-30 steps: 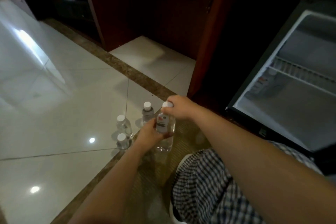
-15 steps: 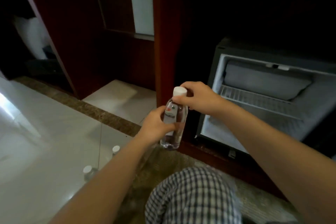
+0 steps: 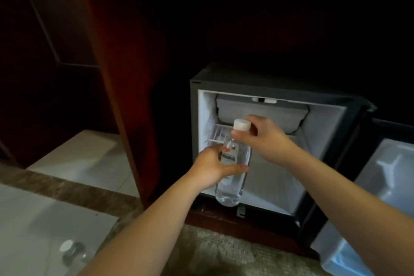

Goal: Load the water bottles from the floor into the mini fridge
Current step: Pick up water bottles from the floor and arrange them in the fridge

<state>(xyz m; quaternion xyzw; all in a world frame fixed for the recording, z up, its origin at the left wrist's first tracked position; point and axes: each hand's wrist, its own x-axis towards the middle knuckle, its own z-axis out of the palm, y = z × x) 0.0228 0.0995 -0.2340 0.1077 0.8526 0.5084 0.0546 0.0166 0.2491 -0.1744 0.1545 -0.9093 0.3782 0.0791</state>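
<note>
Clear bottle (image 3: 230, 188) has left the floor (image 3: 44, 219); left hand (image 3: 210, 168) and right hand (image 3: 264, 139) grip it before the mini fridge (image 3: 322, 132), ready to load.

A clear water bottle (image 3: 234, 184) with a white cap and a red-and-white label is held nearly upright in the air, just in front of the mini fridge (image 3: 257, 83). The black fridge stands open, white inside, with a wire shelf (image 3: 218, 134) high up. A second bottle (image 3: 71, 251), also white-capped, stands on the floor (image 3: 33, 219), well left of the fridge.
</note>
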